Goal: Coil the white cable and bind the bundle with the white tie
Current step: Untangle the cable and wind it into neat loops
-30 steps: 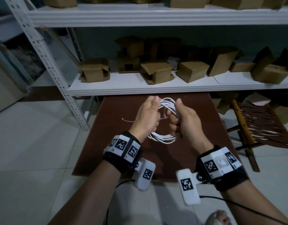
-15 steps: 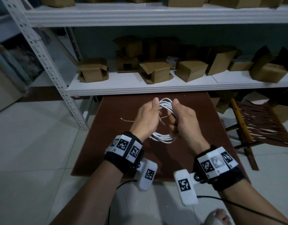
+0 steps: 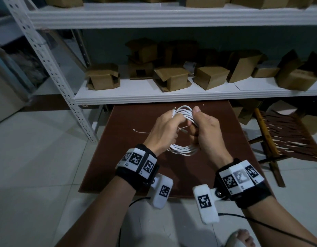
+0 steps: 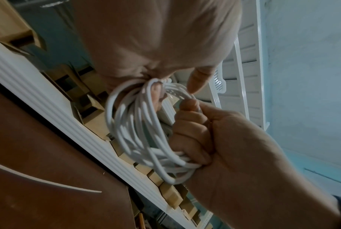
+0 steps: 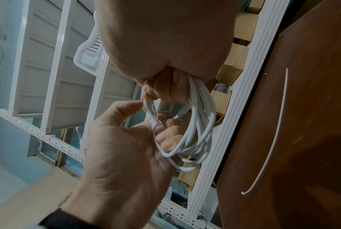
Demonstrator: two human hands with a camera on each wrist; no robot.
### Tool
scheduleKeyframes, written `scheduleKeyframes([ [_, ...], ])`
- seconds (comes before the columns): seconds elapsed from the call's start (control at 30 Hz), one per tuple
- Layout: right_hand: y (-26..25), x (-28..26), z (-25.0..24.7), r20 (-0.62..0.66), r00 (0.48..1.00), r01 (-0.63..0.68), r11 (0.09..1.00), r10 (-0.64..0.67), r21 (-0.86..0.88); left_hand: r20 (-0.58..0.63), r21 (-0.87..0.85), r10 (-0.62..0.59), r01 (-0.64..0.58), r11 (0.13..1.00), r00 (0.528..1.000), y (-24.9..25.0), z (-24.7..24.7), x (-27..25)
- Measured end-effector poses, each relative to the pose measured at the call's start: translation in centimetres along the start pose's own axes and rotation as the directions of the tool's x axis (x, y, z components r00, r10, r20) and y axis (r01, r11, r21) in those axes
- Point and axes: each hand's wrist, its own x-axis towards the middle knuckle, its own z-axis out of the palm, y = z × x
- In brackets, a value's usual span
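Both hands hold the coiled white cable above the brown table. My left hand grips the coil's left side, fingers curled through the loops. The right hand is fisted round the right side of the coil, thumb on top. One plug end sticks up above the left hand; another shows between the hands. The white tie lies loose on the table left of the left hand, also seen as a thin strip in the right wrist view.
A white metal shelf with several cardboard boxes stands just beyond the table's far edge. A wooden folding chair stands to the right of the table. Pale floor tiles lie to the left.
The hands have drawn closer together on the coil. The left thumb has dropped from its raised position, and a plug end now sticks up above the left hand.
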Motion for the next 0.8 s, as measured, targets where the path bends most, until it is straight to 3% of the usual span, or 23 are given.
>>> scheduleKeyframes([
  [0.2,0.2,0.2,-0.4,-0.005,1.0,0.016,0.999,-0.016,-0.044,-0.068,0.335,0.077,-0.05,0.941,0.995,0.2,0.1,0.1],
  [0.43,0.7,0.4,-0.4,-0.001,0.999,0.033,0.993,-0.034,-0.118,-0.016,0.521,0.067,-0.049,0.852,0.998,-0.7,-0.4,0.6],
  [0.57,0.5,0.4,-0.3,0.014,1.0,0.02,0.996,-0.019,-0.087,-0.071,0.421,0.13,-0.088,0.903,0.989,-0.7,-0.3,0.4],
  [0.63,-0.1,0.3,-0.2,0.03,0.999,0.027,0.998,-0.025,-0.048,-0.07,0.242,0.139,-0.118,0.963,0.988,-0.5,-0.2,0.4],
  [0.7,-0.7,0.2,-0.2,0.037,0.999,0.01,1.0,-0.01,0.009,-0.041,-0.028,0.066,-0.068,0.997,0.997,-0.1,0.0,0.3],
  [0.8,-0.9,0.7,-0.4,0.014,1.0,0.0,1.0,0.0,0.002,0.025,-0.289,-0.066,0.071,0.955,0.997,0.6,0.5,-0.5],
])
